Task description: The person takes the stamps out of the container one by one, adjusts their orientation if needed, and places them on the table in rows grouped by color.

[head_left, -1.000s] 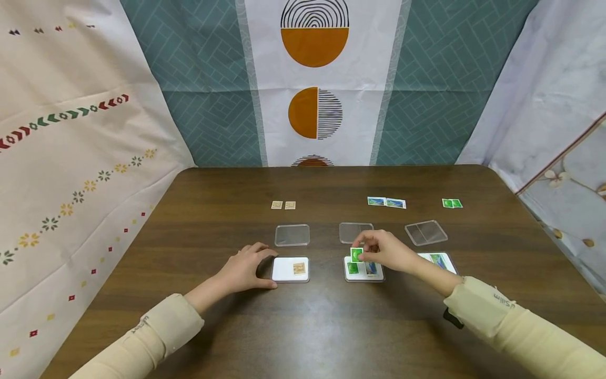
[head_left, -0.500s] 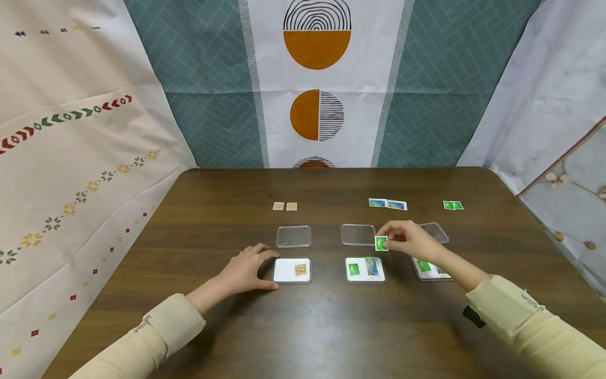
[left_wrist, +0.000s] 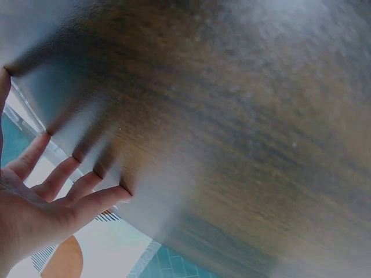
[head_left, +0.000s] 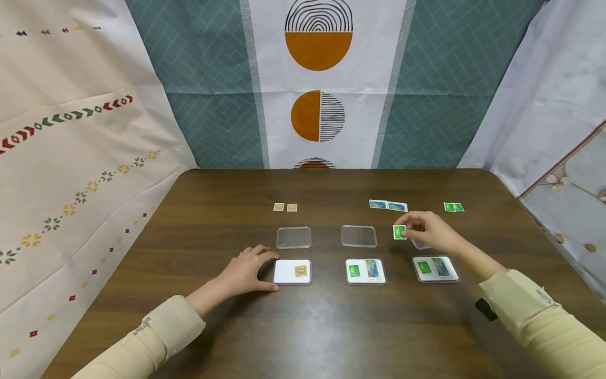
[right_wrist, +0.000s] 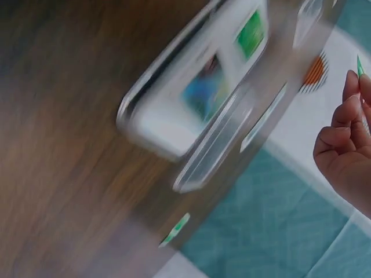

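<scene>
My right hand (head_left: 433,231) pinches a small green stamp (head_left: 400,232) between thumb and fingers, raised over the table in front of the right clear lid (head_left: 420,244), which it partly covers. In the right wrist view the stamp (right_wrist: 359,65) shows edge-on at the fingertips. My left hand (head_left: 246,268) rests on the table with thumb and fingers spread at the left end of a shallow case (head_left: 283,272), which bears one tan stamp (head_left: 300,271). The middle case (head_left: 362,278) and the right case (head_left: 432,279) each bear a green stamp and a blue landscape stamp.
Two clear lids, one on the left (head_left: 294,238) and one in the middle (head_left: 359,236), lie behind the cases. Farther back are two tan stamps (head_left: 285,207), two blue landscape stamps (head_left: 388,205) and two green stamps (head_left: 454,207). Patterned curtains (head_left: 213,105) hang around the table.
My right hand has moved right and away from me with the green stamp, from above the middle case to near the right lid. My left hand has stayed by the left case.
</scene>
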Motion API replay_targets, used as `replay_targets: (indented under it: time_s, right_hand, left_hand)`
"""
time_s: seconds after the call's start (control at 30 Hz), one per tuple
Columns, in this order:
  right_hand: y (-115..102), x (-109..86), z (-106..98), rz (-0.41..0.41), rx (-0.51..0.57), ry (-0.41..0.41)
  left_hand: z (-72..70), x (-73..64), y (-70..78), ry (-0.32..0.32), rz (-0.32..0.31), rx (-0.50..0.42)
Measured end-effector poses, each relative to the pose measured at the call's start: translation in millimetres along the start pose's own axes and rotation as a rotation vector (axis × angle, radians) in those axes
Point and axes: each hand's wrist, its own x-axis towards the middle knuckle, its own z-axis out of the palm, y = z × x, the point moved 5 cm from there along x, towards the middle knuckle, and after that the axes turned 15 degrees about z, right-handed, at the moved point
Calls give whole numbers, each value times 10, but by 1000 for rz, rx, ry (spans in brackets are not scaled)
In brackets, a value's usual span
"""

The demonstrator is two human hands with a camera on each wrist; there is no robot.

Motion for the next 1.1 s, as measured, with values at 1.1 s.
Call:
replay_targets:
  time_s: [1.1]
  right_hand:
    - [567, 390, -743, 44, -157, 80]
  left_hand:
    - [-18, 14, 16, -8, -3, -7]
